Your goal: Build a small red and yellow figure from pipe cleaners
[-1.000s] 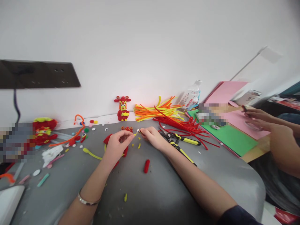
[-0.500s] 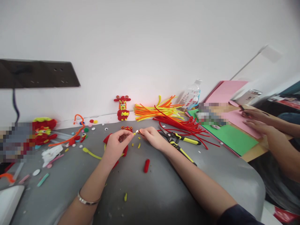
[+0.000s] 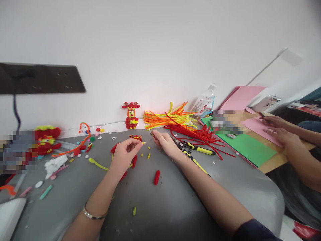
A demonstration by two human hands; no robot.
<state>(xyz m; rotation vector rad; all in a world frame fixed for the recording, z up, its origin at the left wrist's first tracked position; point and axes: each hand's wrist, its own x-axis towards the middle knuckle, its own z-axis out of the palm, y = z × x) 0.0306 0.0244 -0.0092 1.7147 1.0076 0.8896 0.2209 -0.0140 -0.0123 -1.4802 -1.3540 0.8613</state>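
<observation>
Between the thumb and index finger of my left hand [image 3: 125, 154] is a small yellow pipe cleaner piece [image 3: 143, 143], its tip just showing. My right hand [image 3: 164, 144] is closed round a small object with a dark and gold end [image 3: 152, 134], which looks like a lighter; most of it is hidden. Several short yellow snippets [image 3: 148, 155] lie below the gap between my hands. Partly behind my left hand are red pipe cleaner parts [image 3: 134, 162] and a long yellow-green strip [image 3: 99, 164]. A red roll [image 3: 157, 177] lies nearer me.
A finished red-and-yellow figure [image 3: 131, 115] stands against the wall. Bundles of orange-yellow [image 3: 168, 118] and red pipe cleaners [image 3: 198, 134] lie beside yellow-handled pliers [image 3: 200, 149]. Pompoms and loose bits [image 3: 92, 138] scatter at left. At right, another person's hands [image 3: 278, 129] work over pink paper.
My right hand has drawn back slightly up and away from my left fingertips. The bright spot between the hands has faded. My left hand stays nearly still.
</observation>
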